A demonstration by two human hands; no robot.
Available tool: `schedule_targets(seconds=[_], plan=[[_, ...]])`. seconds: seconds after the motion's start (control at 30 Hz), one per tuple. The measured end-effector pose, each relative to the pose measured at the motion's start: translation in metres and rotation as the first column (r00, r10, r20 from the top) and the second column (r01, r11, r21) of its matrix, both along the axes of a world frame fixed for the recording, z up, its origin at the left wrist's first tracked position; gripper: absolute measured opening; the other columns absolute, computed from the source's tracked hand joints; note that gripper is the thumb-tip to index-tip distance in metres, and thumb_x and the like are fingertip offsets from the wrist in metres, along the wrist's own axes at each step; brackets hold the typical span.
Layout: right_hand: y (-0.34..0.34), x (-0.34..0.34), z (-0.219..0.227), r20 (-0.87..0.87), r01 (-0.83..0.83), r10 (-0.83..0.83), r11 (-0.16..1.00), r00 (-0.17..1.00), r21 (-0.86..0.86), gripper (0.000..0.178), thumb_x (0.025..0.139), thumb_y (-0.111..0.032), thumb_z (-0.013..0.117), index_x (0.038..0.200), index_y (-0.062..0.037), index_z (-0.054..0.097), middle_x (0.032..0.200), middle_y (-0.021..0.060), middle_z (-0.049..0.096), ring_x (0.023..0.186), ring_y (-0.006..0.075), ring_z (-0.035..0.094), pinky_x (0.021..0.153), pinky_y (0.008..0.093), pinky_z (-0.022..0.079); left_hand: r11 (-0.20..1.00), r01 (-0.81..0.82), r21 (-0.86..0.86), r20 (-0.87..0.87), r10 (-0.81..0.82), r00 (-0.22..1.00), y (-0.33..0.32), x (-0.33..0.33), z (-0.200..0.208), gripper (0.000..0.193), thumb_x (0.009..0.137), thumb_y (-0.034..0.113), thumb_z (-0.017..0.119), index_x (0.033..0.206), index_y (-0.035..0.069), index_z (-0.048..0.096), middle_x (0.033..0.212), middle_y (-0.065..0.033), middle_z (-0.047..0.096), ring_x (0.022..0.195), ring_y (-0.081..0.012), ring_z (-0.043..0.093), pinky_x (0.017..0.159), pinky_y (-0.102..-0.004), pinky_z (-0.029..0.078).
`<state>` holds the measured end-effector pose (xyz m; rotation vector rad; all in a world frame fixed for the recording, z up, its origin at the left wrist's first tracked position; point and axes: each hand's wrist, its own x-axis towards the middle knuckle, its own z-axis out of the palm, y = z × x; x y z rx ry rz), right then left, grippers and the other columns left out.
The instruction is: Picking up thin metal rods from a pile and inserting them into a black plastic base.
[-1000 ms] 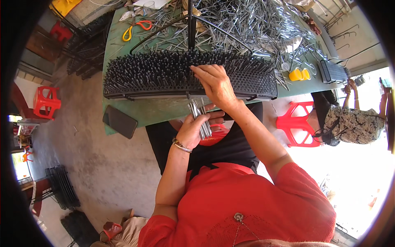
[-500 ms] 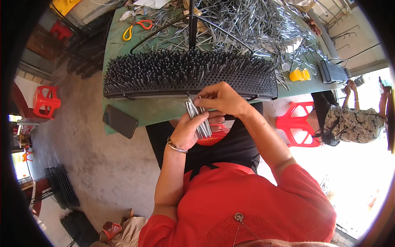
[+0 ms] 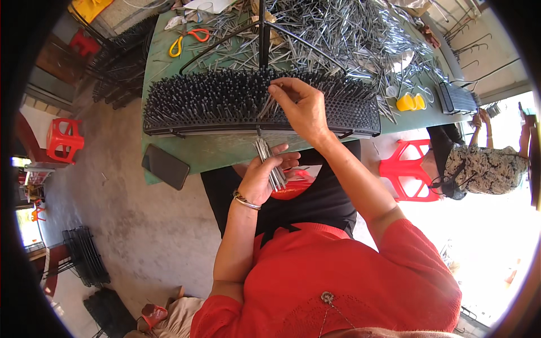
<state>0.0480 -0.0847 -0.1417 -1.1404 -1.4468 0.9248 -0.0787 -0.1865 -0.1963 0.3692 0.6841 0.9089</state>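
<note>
A bundle of thin silvery metal rods lies across the palm of my left hand, with the thumb closed over it. Above the bundle, my right hand pinches thumb and forefinger together over a long black perforated rack. A thin rod appears to run down from those fingertips, partly lost among the others. Dark upright rods crowd the holes on the rack's left and back. Bare holes show along its front right, beside my right hand.
Loose rods heap over the green table behind the rack. Scissors lie at the back left, a dark phone at the near left edge. Yellow rings sit to the right. Beyond the red stool, another person works.
My right hand has moved from the bundle up and forward over the rack. My left hand stays near the table edge, keeping the bundle, its fingers slightly more spread.
</note>
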Motion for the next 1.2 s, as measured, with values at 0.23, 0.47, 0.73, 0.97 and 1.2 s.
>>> schedule_targets(seconds=[0.23,0.47,0.73,0.97,1.2], plan=[[-0.002,-0.005,0.001,0.216,0.006,-0.069,0.96,0.974,0.281,0.017,0.082,-0.008,0.068,0.097,0.0,0.066,0.079,0.0092,0.067,0.068,0.0118,0.063,0.062,0.0248,0.049,0.999,-0.026,-0.03,-0.033,0.025,0.999,-0.003,-0.005,-0.007,0.031,0.093,0.008,0.047,0.123,-0.002,0.048,0.108,-0.0199,0.062,0.094,-0.0245,0.064,0.077,-0.0355,0.054],[0.001,-0.009,-0.014,0.463,-0.15,-0.088,0.879,0.882,0.453,0.018,0.08,-0.008,0.067,0.098,-0.004,0.067,0.084,0.0104,0.065,0.07,0.0252,0.062,0.063,0.0337,0.049,1.0,-0.02,-0.004,0.072,0.02,0.997,-0.002,-0.001,-0.001,0.031,0.094,0.006,0.044,0.125,-0.003,0.044,0.114,-0.0244,0.058,0.106,-0.0321,0.06,0.084,-0.0428,0.054],[0.002,-0.006,-0.016,0.546,-0.31,-0.036,0.791,0.837,0.528,0.025,0.079,-0.007,0.065,0.104,-0.0047,0.065,0.093,0.0077,0.064,0.082,0.0241,0.058,0.074,0.0351,0.043,1.0,-0.008,0.002,0.075,0.008,0.997,0.0,0.002,0.004,0.032,0.095,0.006,0.043,0.125,-0.003,0.044,0.114,-0.0248,0.057,0.105,-0.0326,0.06,0.084,-0.0434,0.054],[0.008,-0.006,-0.013,0.639,-0.415,-0.061,0.712,0.767,0.566,0.034,0.074,-0.003,0.063,0.108,-0.0061,0.064,0.096,0.0071,0.063,0.085,0.0222,0.057,0.076,0.0342,0.043,1.0,0.002,0.002,0.092,-0.003,0.996,0.0,0.004,0.001,0.031,0.095,0.006,0.044,0.125,-0.002,0.046,0.115,-0.0247,0.057,0.103,-0.0322,0.061,0.082,-0.0426,0.055],[0.009,-0.009,-0.008,0.733,-0.489,-0.091,0.688,0.674,0.536,0.033,0.074,-0.004,0.064,0.107,-0.0075,0.064,0.101,0.0054,0.063,0.087,0.0214,0.057,0.077,0.0335,0.043,1.0,0.007,0.009,0.007,-0.007,1.0,0.001,-0.002,0.002,0.028,0.094,0.008,0.046,0.12,-0.001,0.049,0.115,-0.0234,0.059,0.099,-0.0276,0.063,0.077,-0.0366,0.056]])
